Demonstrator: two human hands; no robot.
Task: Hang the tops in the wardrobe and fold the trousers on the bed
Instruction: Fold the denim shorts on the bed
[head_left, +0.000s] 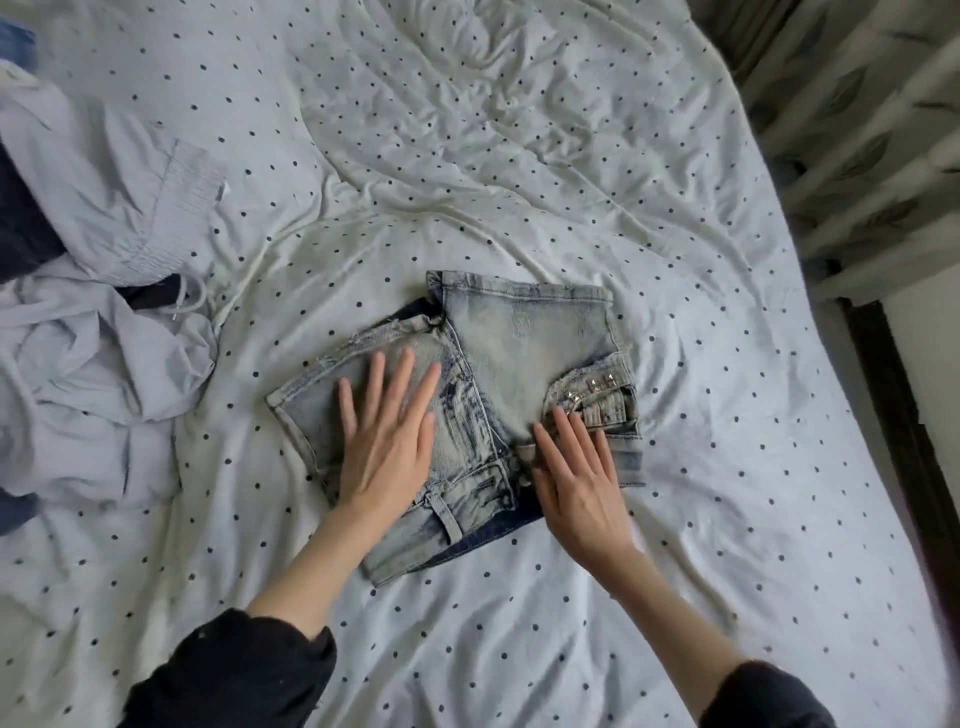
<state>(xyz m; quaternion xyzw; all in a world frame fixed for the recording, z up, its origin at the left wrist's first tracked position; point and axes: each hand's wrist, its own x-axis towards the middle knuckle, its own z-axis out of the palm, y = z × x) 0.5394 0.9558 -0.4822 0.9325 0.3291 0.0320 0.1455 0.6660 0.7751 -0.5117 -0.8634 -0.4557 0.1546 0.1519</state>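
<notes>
The folded denim shorts (467, 405) lie mid-bed on the dotted sheet (675, 571), long axis left-right. Left hand (389, 431) and right hand (576, 478) both rest flat, unclenched, directly on top, equally near.

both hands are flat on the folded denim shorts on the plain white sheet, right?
Not quite: the sheet is not plain; the head view shows it white with dark dots. The rest holds: the left hand and right hand lie flat on the folded denim shorts.
</notes>
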